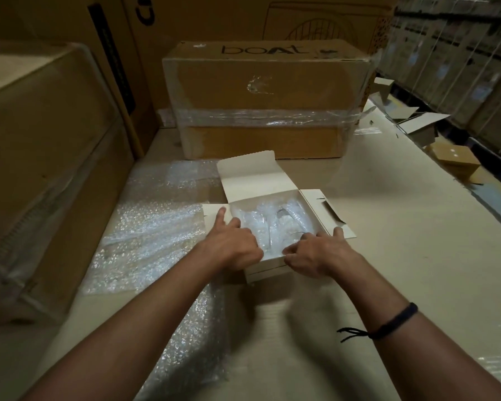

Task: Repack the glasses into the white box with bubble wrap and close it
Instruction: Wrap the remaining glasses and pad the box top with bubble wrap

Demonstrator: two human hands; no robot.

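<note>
The left hand (232, 244) and right hand (321, 253) curl fingers over the white box (268, 270) rim, likely tucking bubble wrap (253, 225) round the glasses (282, 217).

Colour of the white box (252, 180) recorded as plain white. Bubble wrap (156, 227): clear, a regular dotted bubble pattern, glints noted. Carton (266, 88): brown, black lettering, banded with clear tape. Counter (388, 241): pale cream. Wrist band (394, 322): black.

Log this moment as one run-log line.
stage: packing | white box: open, not yet closed | inside: glasses in bubble wrap | left hand: at left rim | right hand: at near-right rim | grips: unclear
</note>
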